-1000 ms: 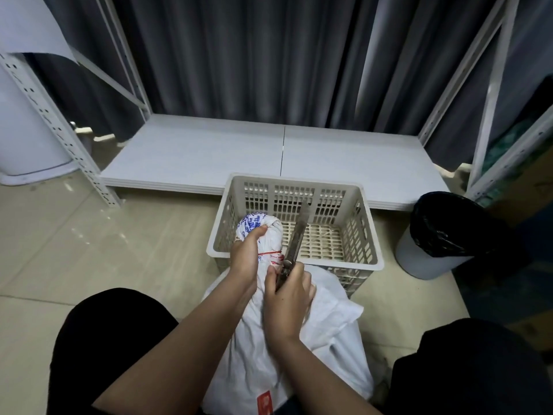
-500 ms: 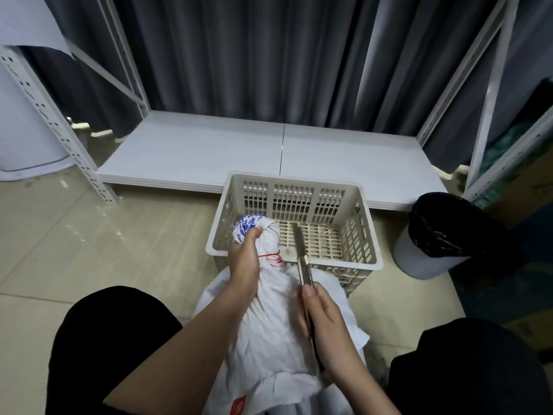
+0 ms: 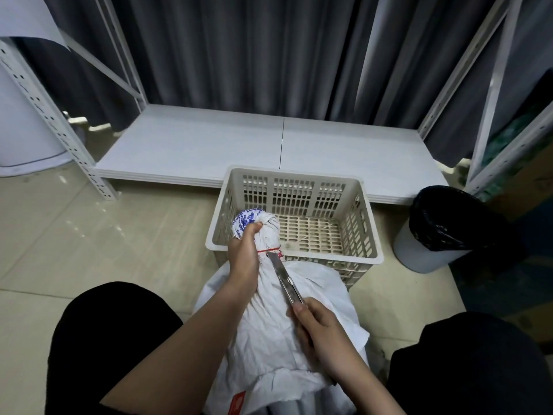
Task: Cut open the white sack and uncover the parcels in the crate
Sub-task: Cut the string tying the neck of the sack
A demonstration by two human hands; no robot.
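A white woven sack [image 3: 269, 333] stands between my knees, its tied neck leaning over the near rim of a beige slotted crate [image 3: 363, 235]. My left hand [image 3: 244, 256] grips the bunched neck just below the blue-printed top. A red tie [image 3: 269, 250] circles the neck. My right hand [image 3: 321, 327] holds a metal utility knife [image 3: 284, 277], whose blade tip touches the neck at the red tie. The crate's floor shows bare; no parcels are visible.
A low white shelf board [image 3: 191, 148] lies behind the crate, framed by white perforated rack posts [image 3: 57, 124]. A grey bin with a black liner [image 3: 443, 229] stands right of the crate. Dark curtains hang behind. Beige floor tiles [image 3: 104, 235] spread to the left.
My right hand drew back down the sack from the neck, then the knife turned so its tip points up-left at the red tie. The left hand kept its grip.
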